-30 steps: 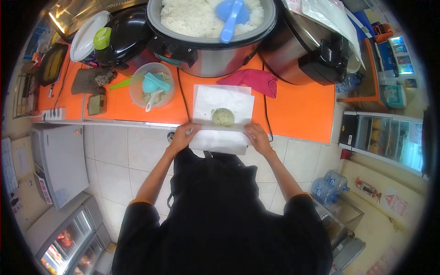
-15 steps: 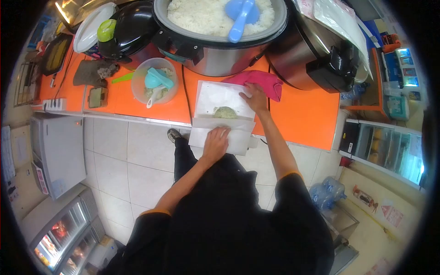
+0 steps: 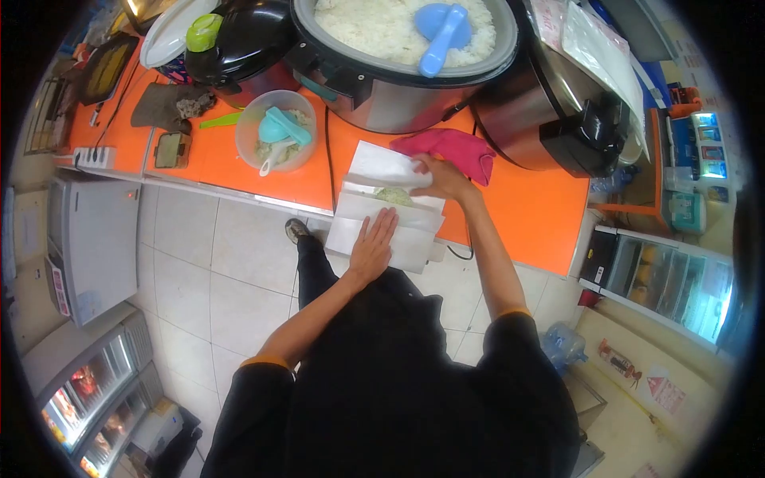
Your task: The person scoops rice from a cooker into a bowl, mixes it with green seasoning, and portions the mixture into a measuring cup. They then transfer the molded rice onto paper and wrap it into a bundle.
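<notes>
A sheet of white wrapping paper lies at the counter's front edge, its near part folded up and overhanging. Between its folds shows a mound of pale greenish rice, partly covered. My left hand rests on the near flap, fingers stretched out flat, holding nothing. At the paper's far right side, my right hand has its fingers bent round the far flap, which curves toward the mound. Just behind that hand is a crumpled pink cloth.
A large rice cooker full of white rice, with a blue scoop, stands behind. A clear tub with a turquoise scoop is at left. Another cooker stands at right; a dark cable crosses the orange counter.
My right hand has drawn the paper's far edge toward me, lifting it into a fold. My left hand's fingers have straightened and now lie flat on the near flap. The view has shifted slightly.
</notes>
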Demonstrator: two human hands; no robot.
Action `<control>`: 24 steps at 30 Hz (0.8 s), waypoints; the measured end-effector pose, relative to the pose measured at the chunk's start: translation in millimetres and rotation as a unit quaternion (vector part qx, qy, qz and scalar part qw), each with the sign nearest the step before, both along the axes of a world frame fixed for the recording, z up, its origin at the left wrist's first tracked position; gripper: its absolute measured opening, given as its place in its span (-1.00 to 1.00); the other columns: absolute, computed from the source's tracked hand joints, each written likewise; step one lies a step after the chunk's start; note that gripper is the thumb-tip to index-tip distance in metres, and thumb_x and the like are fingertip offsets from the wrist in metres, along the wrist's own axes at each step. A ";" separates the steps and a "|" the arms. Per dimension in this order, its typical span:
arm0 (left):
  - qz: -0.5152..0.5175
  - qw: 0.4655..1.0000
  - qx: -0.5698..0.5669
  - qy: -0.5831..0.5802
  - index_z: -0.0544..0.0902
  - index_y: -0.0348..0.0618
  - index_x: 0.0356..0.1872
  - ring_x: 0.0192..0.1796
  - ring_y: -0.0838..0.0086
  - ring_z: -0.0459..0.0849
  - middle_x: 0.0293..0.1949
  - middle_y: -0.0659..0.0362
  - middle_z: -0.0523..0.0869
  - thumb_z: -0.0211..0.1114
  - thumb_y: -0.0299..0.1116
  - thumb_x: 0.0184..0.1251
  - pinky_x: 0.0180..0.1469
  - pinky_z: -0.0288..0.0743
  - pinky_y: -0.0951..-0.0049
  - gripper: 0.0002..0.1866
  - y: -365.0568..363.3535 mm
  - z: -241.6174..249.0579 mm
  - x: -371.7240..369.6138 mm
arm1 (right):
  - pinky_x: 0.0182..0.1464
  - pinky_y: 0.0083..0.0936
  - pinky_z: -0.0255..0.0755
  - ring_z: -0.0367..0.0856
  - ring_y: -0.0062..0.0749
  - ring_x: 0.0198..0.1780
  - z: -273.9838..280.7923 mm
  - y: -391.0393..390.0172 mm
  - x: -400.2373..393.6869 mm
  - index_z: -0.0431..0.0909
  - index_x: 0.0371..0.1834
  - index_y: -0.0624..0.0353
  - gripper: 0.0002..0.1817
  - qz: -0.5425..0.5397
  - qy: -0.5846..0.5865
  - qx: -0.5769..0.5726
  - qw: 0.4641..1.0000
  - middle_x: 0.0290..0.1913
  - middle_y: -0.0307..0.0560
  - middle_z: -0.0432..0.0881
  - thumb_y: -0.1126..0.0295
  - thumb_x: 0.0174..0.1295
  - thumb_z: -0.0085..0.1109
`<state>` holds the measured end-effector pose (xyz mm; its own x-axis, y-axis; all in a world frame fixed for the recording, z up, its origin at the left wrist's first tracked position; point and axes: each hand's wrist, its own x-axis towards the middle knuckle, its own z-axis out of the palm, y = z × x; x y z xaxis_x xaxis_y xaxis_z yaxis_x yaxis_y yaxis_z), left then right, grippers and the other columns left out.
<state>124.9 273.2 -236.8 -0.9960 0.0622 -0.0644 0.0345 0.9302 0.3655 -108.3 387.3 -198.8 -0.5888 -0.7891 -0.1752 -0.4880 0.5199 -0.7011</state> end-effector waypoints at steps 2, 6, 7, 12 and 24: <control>-0.006 1.000 0.001 0.004 0.10 -0.26 0.46 0.55 0.28 -0.01 0.51 0.09 0.05 0.20 -0.37 0.11 0.51 -0.12 0.13 -0.17 -0.8 0.4 -0.9 | -0.05 -0.33 0.49 0.65 -0.11 -0.17 -4.8 -20.4 -9.4 0.68 -0.24 0.10 -0.71 0.040 -0.053 -0.003 0.998 -0.20 -0.03 0.69 0.29 -0.06 0.41; -0.007 1.000 0.002 0.009 0.08 -0.26 0.47 0.56 0.29 -0.05 0.53 0.10 0.02 0.20 -0.37 0.10 0.52 -0.16 0.13 -0.16 -2.2 -2.9 -3.2 | -0.14 -0.28 0.52 0.65 -0.06 -0.20 -4.7 -27.6 11.0 0.70 -0.29 0.12 -0.80 0.176 -0.036 0.030 0.983 -0.23 0.00 0.70 0.33 0.00 0.29; -0.002 1.000 0.011 0.024 0.12 -0.27 0.44 0.53 0.28 0.03 0.49 0.08 0.11 0.19 -0.39 0.10 0.51 -0.11 0.11 -0.19 -1.6 -4.9 -3.6 | -0.14 -0.24 0.52 0.65 -0.07 -0.22 -4.2 -23.0 28.6 0.70 -0.39 0.12 -0.86 0.158 -0.002 0.031 0.987 -0.28 -0.02 0.69 0.34 0.05 0.23; 0.047 0.993 0.109 -0.008 0.38 -0.31 0.23 0.15 0.15 0.45 0.03 -0.01 0.54 0.13 -0.48 0.09 0.26 0.24 -0.03 -0.43 6.0 -38.9 -0.2 | 0.01 -0.27 0.51 0.57 -0.11 0.03 -18.8 4.5 109.3 0.63 -0.13 0.16 -0.72 0.106 0.156 0.095 0.977 -0.09 -0.02 0.63 0.46 0.09 0.03; -0.143 0.980 0.029 0.134 0.55 -0.24 -0.07 0.17 0.25 0.47 0.00 0.05 0.54 0.17 -0.38 0.18 0.24 0.30 0.27 -0.71 -32.7 6.2 -30.8 | 0.10 -0.24 0.47 0.50 -0.05 0.09 -55.0 29.1 132.4 0.59 0.01 0.20 -0.68 0.031 0.236 -0.102 0.966 0.03 0.03 0.54 0.53 0.15 0.14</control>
<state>94.1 240.6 -230.6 -0.9180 0.3367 0.2097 0.3926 0.8469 0.3587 24.1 416.4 -253.7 -0.5153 -0.8155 0.2634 -0.8040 0.3536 -0.4780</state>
